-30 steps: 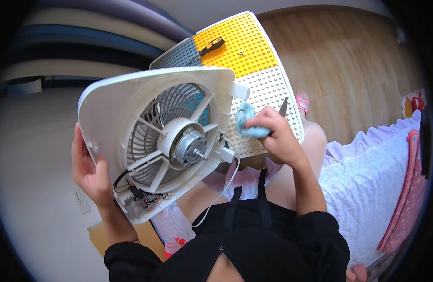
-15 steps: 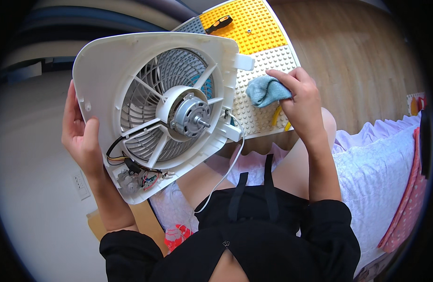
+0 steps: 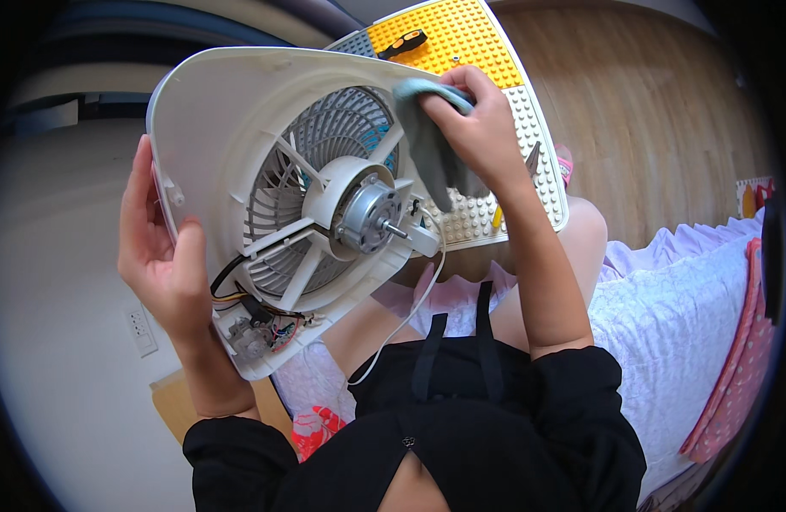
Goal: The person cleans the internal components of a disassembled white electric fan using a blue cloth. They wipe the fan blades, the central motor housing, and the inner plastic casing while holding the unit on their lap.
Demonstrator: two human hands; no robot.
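Fan casing (image 3: 209, 119): held up, back open and tilted, over the near left part of the studded table (image 3: 550, 198). Motor (image 3: 369, 213) and its shaft exposed; grille (image 3: 346, 128) behind.

Left hand (image 3: 167, 247): clamped on the casing's left edge, thumb on the inner face, fingers outside.

Right hand (image 3: 478, 124): thumb and fingers pinch a blue-grey cloth (image 3: 431, 141).

Change: half a second ago the cloth was bunched over the white studs, clear of the casing; now it hangs longer and overlaps the upper right corner. Contact with the rim likely; pressure cannot be told. Judgement: cloth work has shifted onto the casing itself.

Screwdriver (image 3: 403, 43) on table, untouched.
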